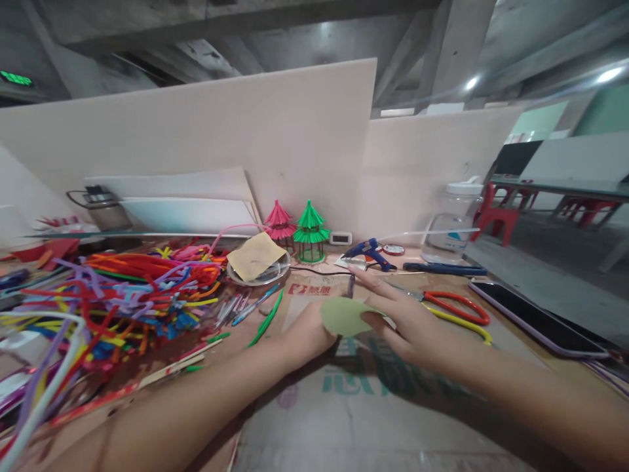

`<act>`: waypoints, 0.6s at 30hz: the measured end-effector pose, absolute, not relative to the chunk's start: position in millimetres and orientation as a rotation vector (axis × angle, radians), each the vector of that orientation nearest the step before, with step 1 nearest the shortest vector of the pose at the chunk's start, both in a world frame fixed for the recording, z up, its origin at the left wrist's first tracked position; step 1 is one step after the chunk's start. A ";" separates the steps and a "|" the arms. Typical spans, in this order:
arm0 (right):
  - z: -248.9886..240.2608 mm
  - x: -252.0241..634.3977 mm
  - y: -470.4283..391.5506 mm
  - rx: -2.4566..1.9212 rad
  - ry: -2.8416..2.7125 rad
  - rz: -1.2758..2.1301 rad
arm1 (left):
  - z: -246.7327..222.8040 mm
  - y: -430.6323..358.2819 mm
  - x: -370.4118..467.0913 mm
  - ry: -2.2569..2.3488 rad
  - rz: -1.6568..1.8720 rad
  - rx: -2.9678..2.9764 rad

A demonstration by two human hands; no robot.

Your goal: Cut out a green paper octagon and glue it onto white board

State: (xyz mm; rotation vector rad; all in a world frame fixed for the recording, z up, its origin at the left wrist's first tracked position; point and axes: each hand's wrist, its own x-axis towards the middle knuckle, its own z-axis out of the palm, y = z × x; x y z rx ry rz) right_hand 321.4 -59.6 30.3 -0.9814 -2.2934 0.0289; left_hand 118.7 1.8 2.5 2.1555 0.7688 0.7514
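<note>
- So, the work surface is a table with a flat sheet of cardboard (393,423) under the hands, printed with red and green lettering.
- Left side is one big messy heap of fuzzy coloured stems (147,305), with pens (255,305) just to its right and a tan sheet (256,255) lying over a clear dish (269,279) farther back.
- Far middle: a pink pagoda model (278,221) and a green pagoda model (311,233) side by side, plus a small digital display (341,238).
- Over on the right, a blue glue gun (366,250), a tool with red and yellow handles (457,303), a clear bottle (447,226) and a phone (535,316).
- Behind it all are pale boards (206,144), a concrete ceiling (295,33) and, far right, red stools (496,216).
- Dead centre, over the cardboard, is the pale green piece (346,316). Long axis runs roughly left to right, rounded end pointing left.
- Right hand (405,318) has thumb and fingers pinched on its right end, index finger stretched far-left.
- Left hand (312,324) sits at the left end, fingers hidden behind it, so can't tell what they're doing.
</note>
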 end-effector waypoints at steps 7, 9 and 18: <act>33.3 319.9 -64.1 -0.930 -2.311 -0.064 | 0.3 0.2 116.6 0.772 0.759 2.223; 33.7 320.1 -65.0 -0.912 -2.307 -0.057 | -1.7 -0.6 115.2 0.774 0.752 2.247; 26.1 321.2 -68.1 -0.967 -2.196 -0.014 | 23.7 -9.0 105.7 1.026 0.584 2.431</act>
